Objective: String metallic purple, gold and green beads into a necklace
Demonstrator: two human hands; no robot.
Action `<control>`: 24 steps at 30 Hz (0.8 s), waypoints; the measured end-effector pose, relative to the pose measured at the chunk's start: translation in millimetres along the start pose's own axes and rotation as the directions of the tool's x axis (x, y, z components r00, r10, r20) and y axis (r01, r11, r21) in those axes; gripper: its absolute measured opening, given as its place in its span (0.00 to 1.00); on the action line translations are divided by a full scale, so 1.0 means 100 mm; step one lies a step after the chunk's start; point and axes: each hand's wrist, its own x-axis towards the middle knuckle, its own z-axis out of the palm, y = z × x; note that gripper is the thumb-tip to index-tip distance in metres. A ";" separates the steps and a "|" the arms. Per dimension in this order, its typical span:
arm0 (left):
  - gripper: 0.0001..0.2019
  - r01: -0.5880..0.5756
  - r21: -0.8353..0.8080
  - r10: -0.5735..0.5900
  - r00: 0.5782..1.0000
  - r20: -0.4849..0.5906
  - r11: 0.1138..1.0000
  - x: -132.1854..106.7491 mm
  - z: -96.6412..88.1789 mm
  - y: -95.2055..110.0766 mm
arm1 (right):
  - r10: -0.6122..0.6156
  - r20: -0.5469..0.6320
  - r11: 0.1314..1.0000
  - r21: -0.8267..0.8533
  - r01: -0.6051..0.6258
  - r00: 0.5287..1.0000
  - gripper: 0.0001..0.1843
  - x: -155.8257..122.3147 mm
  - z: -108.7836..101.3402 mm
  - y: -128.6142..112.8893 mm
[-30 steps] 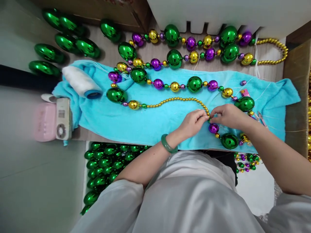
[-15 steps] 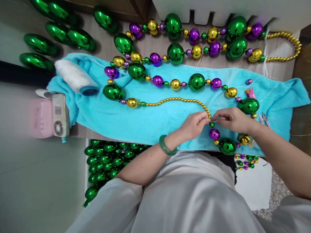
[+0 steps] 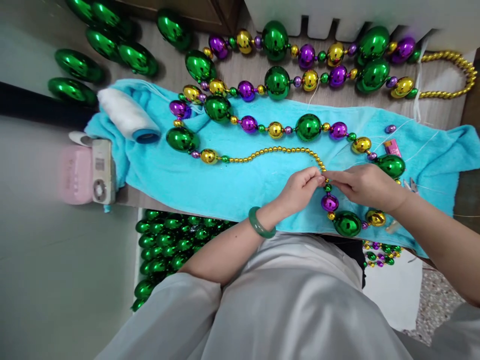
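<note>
A long bead necklace [image 3: 275, 130] of green, purple and gold balls lies looped on a turquoise towel [image 3: 240, 185]. A strand of small gold beads [image 3: 277, 150] runs from its left end to my hands. My left hand [image 3: 302, 189], with a green bangle on the wrist, pinches the end of that gold strand. My right hand [image 3: 365, 186] meets it fingertip to fingertip, pinching the thin white thread just above a small green bead and a purple bead [image 3: 329, 202].
A second bead necklace [image 3: 307, 75] lies on the wooden table behind the towel. A white thread spool [image 3: 129, 116] rests at the towel's left end, a pink device [image 3: 86, 174] beside it. Loose green balls [image 3: 108, 47] sit far left; a bin of green beads [image 3: 168, 245] stands below the table.
My fingertips have closed together at the join of the gold strand and the thread. The view has shifted slightly; the necklace on the towel has stayed put.
</note>
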 end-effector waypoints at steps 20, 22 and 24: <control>0.10 -0.133 0.255 0.114 0.990 0.087 0.958 0.03 -0.09 0.00 | 0.330 0.082 0.750 0.583 -0.314 0.940 0.15 0.03 0.15 0.12; 0.09 -0.140 0.272 0.111 0.987 0.119 0.952 0.04 -0.10 0.02 | 0.363 0.099 0.715 0.609 -0.345 0.927 0.14 0.05 0.16 0.12; 0.09 -0.145 0.322 0.112 0.987 0.118 0.936 0.05 -0.09 0.02 | 0.392 0.087 0.727 0.581 -0.366 0.916 0.12 0.07 0.16 0.10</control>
